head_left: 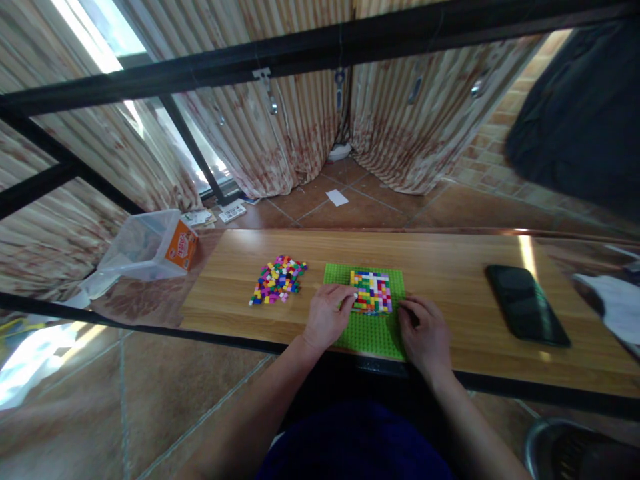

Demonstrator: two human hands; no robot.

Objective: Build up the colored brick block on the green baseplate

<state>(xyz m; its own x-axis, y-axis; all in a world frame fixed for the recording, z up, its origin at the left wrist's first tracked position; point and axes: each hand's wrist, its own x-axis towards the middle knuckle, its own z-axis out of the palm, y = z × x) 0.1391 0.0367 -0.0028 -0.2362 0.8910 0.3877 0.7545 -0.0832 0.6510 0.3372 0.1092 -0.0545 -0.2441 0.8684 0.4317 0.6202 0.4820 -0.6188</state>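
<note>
A green studded baseplate (370,340) lies on the wooden table, bearing a squarish block of multicoloured toy bricks (371,290) on its far half. My left hand (327,313) reaches over the plate's left side, thumb and forefinger pinched on a small white brick (355,296) at the block's left edge. Whether that brick touches the block I cannot tell. At the plate's right edge, my right hand (425,333) is curled, its fingertips against the rim beside the block. To the left of the plate, a loose pile of small coloured bricks (280,280) is spread on the table.
On the right of the narrow table (450,267) lies a dark phone (527,305). A clear plastic box (145,250) with an orange label stands past the left end. A black metal bar (310,57) with hanging hooks crosses above; curtains (280,147) hang behind.
</note>
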